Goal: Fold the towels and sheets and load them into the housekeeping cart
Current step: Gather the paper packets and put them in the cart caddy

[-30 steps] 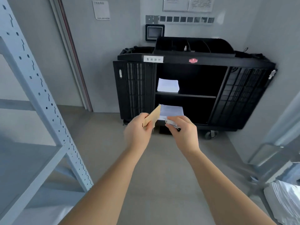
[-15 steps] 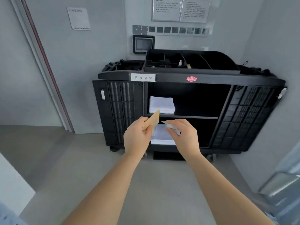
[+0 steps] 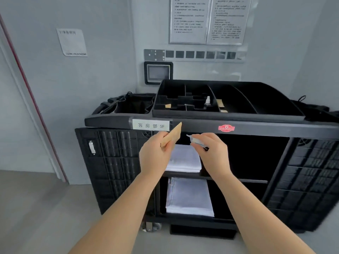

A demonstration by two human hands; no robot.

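The black housekeeping cart [image 3: 201,125] stands against the wall right in front of me. A folded white stack [image 3: 185,160] lies on its upper shelf, and a second folded white stack [image 3: 190,197] lies on the lower shelf. My left hand [image 3: 156,154] grips a flat tan packet [image 3: 173,134] in front of the cart's top rail. My right hand [image 3: 211,151] pinches a small white tube [image 3: 197,142] beside it. Both hands hover before the upper shelf opening.
The cart's top tray [image 3: 229,114] has dividers holding a small white bottle [image 3: 207,100] and tan packets. A black bag [image 3: 132,105] hangs at the cart's left end. A wall panel [image 3: 158,72] and posted notices [image 3: 207,19] are above. A door frame [image 3: 34,107] stands left.
I have come closer to the cart, which now fills the view. Both hands, still holding the packet and tube, sit higher against it, at the top rail.
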